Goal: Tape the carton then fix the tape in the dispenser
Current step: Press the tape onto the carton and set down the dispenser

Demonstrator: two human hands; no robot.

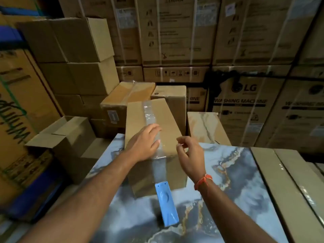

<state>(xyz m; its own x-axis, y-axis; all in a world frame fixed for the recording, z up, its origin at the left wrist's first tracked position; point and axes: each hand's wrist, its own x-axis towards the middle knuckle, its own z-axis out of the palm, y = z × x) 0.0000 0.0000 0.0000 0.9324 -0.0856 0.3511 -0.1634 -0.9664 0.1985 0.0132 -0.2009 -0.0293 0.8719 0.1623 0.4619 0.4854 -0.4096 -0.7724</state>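
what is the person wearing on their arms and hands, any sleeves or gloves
No gloves and no sleeves in view: both forearms are bare up to the picture's edge. The left hand wears nothing that shows. The right hand has an orange band tied around its wrist, thin and cord-like. No rings or watch can be made out.

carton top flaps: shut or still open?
Shut. The carton has its flaps flat, with clear tape running along the top seam and down the near side; the left hand presses on it.

Matt cardboard carton (157, 130), glossy clear tape (149, 113), seemingly plastic dispenser (166, 206).
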